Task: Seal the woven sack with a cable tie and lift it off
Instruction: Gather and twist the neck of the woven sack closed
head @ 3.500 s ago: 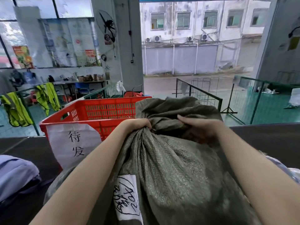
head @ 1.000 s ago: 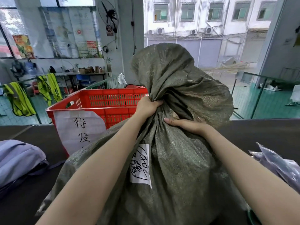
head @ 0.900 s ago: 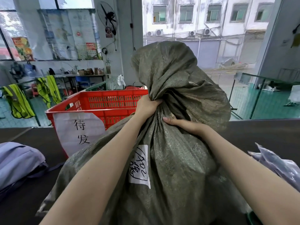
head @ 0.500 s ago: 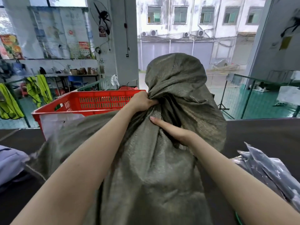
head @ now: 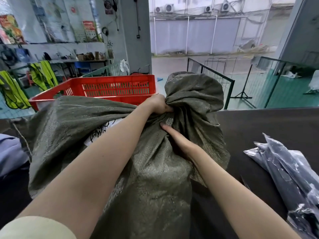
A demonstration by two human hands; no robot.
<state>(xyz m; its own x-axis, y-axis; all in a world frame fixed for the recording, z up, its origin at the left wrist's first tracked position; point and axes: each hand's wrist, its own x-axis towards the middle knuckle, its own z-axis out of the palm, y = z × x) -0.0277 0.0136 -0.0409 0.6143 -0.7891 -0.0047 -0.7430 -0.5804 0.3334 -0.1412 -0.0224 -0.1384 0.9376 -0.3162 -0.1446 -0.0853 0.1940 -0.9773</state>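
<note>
Dark table [head: 269,125] bears sack [head: 151,178]; red crate [head: 110,88]; plastic-wrapped packets [head: 290,171].

red slatted crate [head: 110,88] on the far left of the dark table [head: 269,128] | dark plastic-wrapped packets [head: 290,171] piled at the table's right edge | pale blue bundle [head: 10,152] at its left edge | yellow-green vests [head: 44,74] hanging behind | black wire fence panel [head: 212,75] beyond the table | posters [head: 51,18] on the back wall

Olive-green woven sack [head: 155,178], red slotted crate [head: 110,88] (neon-yellow vests [head: 44,73] behind).
</note>
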